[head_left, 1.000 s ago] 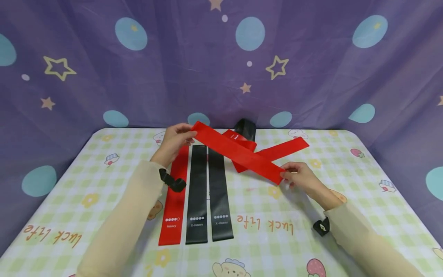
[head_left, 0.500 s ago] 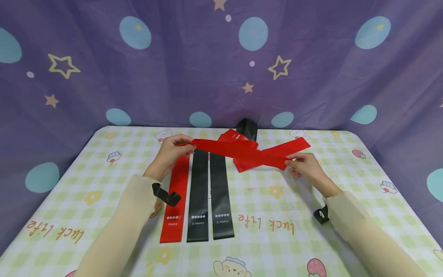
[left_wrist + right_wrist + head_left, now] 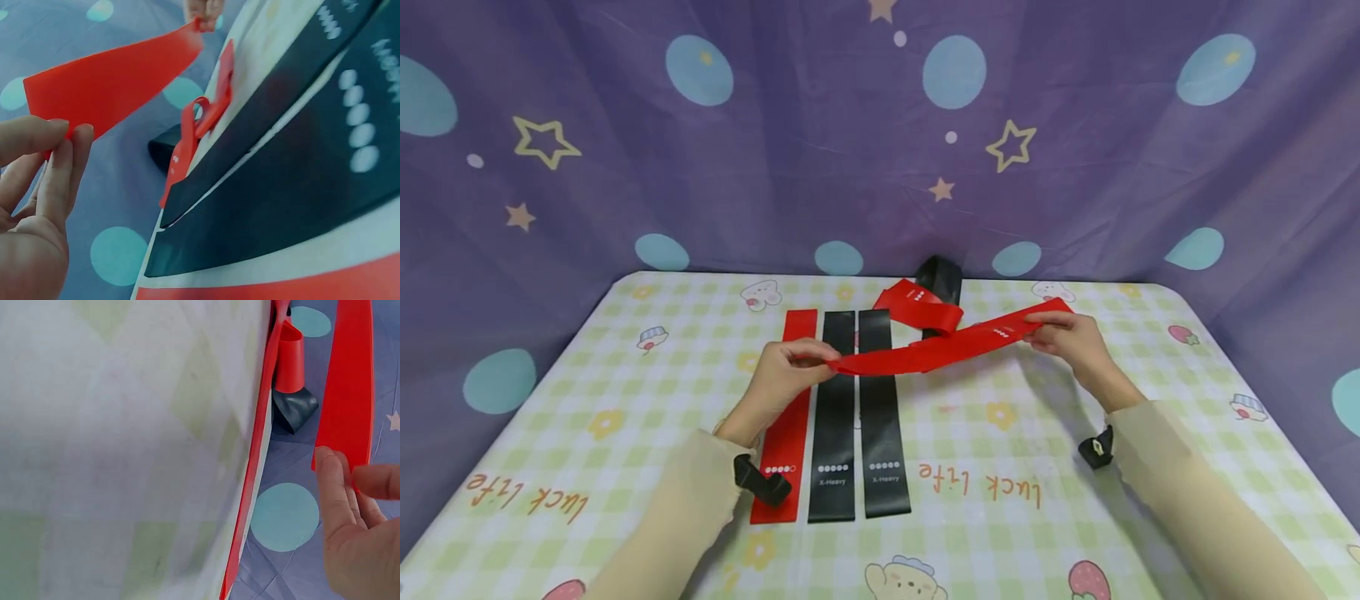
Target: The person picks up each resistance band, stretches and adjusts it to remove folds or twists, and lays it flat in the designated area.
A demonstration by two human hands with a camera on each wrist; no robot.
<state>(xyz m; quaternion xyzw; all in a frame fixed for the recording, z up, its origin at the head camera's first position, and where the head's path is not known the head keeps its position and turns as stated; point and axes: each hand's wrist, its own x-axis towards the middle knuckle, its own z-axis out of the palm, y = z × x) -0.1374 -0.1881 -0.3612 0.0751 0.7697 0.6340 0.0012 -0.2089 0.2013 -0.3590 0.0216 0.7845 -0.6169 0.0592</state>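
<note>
A red resistance band (image 3: 880, 362) is stretched out flat above the table between my two hands. My left hand (image 3: 781, 379) pinches its left end between thumb and fingers, over the tops of the flat bands. At the other end, my right hand (image 3: 1075, 343) pinches it with thumb and fingertips. In the left wrist view the broad face of the held band (image 3: 106, 87) shows plainly. Below and behind it, a second red band (image 3: 253, 462) lies on the table, partly covered in the head view. A curled red band (image 3: 925, 308) rests near the back.
Left of centre lie a red band (image 3: 784, 450) marked Heavy and two black bands, one black band (image 3: 832, 433) beside another black band (image 3: 883, 433), both marked X-Heavy. A looped black band (image 3: 951, 287) stands by the table's back edge. A purple curtain (image 3: 820, 167) hangs behind.
My left hand has come down and nearer with its end of the red band, while my right hand has risen and moved slightly right. The band's slant has reversed.
</note>
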